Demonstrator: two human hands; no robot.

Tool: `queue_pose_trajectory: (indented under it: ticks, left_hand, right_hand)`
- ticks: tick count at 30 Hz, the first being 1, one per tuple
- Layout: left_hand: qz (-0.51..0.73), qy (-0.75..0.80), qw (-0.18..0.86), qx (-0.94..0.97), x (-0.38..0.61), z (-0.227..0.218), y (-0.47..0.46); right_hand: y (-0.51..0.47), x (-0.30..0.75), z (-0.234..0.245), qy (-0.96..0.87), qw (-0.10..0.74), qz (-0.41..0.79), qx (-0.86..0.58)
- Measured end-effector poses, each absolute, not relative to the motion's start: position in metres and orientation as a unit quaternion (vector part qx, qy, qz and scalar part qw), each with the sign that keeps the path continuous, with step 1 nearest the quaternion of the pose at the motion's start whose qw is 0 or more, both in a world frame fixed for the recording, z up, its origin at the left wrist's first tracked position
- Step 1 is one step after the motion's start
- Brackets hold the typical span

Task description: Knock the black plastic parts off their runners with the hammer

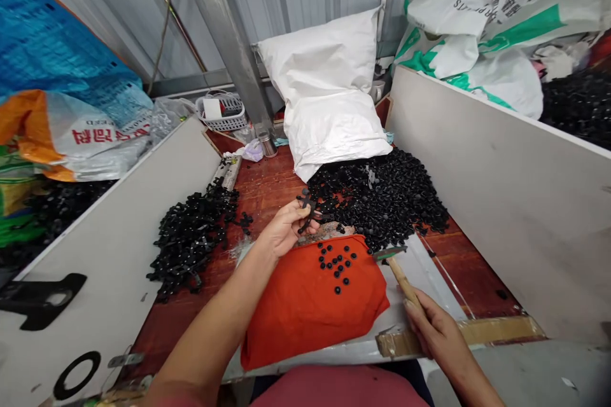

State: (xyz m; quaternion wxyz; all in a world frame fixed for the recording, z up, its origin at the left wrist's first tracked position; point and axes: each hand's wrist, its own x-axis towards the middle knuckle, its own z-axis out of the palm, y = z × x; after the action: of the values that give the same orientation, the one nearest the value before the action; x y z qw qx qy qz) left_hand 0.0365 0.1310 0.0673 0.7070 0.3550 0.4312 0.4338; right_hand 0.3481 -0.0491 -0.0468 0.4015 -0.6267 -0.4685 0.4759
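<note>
My left hand [290, 227] pinches a small branched black plastic piece [308, 206] above the near edge of a black heap. In my right hand [432, 321] is the wooden handle of a hammer [402, 278]; its long, narrow, partly green head rests close to the right side of an orange cloth [305, 305]. Several small round black caps [337, 261] lie scattered on that cloth. Just beyond it spreads the big heap of small black parts [391, 197]. Left of my left forearm is another pile of black branched pieces [191, 235].
White boards [501, 178] wall the red-brown tabletop [262, 172] on both sides. At the back a white sack [329, 95] leans over the heap. A grey plastic basket [224, 113] and a metal can [268, 145] stand at the back left. A cardboard strip [501, 329] runs along the front edge.
</note>
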Motion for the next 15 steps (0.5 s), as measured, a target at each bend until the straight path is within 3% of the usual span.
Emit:
queue_pose_trajectory:
  ticks: [6, 10, 15]
  left_hand:
    - [0.449, 0.403, 0.690, 0.400, 0.057, 0.058, 0.067]
    - [0.439, 0.391, 0.547, 0.596, 0.072, 0.046, 0.026]
    - [0.280, 0.333, 0.406, 0.804, 0.063, 0.043, -0.007]
  right_hand:
    - [-0.028, 0.315, 0.009, -0.418, 0.426, 0.585, -0.550]
    - [-0.013, 0.280, 0.033, -0.419, 0.453, 0.646, -0.449]
    - [-0.012, 0.266, 0.034, -0.384, 0.434, 0.674, -0.459]
